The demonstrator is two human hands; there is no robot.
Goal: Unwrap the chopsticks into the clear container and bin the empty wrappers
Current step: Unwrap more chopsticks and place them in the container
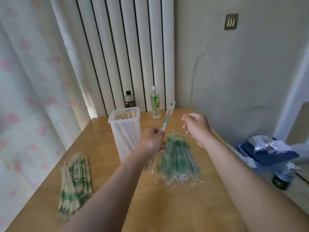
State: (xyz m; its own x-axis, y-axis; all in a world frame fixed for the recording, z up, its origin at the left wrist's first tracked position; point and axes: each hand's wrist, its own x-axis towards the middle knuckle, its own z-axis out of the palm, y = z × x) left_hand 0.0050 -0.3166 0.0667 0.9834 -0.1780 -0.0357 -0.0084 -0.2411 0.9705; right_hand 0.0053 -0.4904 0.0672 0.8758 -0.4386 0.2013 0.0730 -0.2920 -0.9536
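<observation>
Held wrapper: a long, narrow clear sleeve (pixel 167 114) with green print is gripped near its lower part and tilted up towards 1 o'clock, above the table (pixel 167 206); it looks see-through along its length.
Left hand: the left hand (pixel 153 139) is seen at the picture's centre, its fingers clamped around the sleeve.
Right hand: the right hand (pixel 196 127) is raised at 2 o'clock from the left hand, apart from the sleeve, fingers curled in together with nothing seen in them.
Clear container: a tall clear container (pixel 124 139) is stood upright at 11 o'clock from the left hand; bare wooden chopsticks (pixel 125 115) are packed inside it on end.
Empty wrappers: a heap of clear green-printed sleeves (pixel 178 158) is laid on the table under and between the hands.
Wrapped chopsticks: a pile of wrapped pairs (pixel 75 181) is laid at 8 o'clock near the table's left edge.
Blue box: a blue box (pixel 267 154) is seen off the table at 3 o'clock, with crumpled plastic lying on top; its contents cannot be told.
Bottles: a dark bottle (pixel 130 99) and a clear green-labelled bottle (pixel 155 104) are stood at 12 o'clock behind the container.
</observation>
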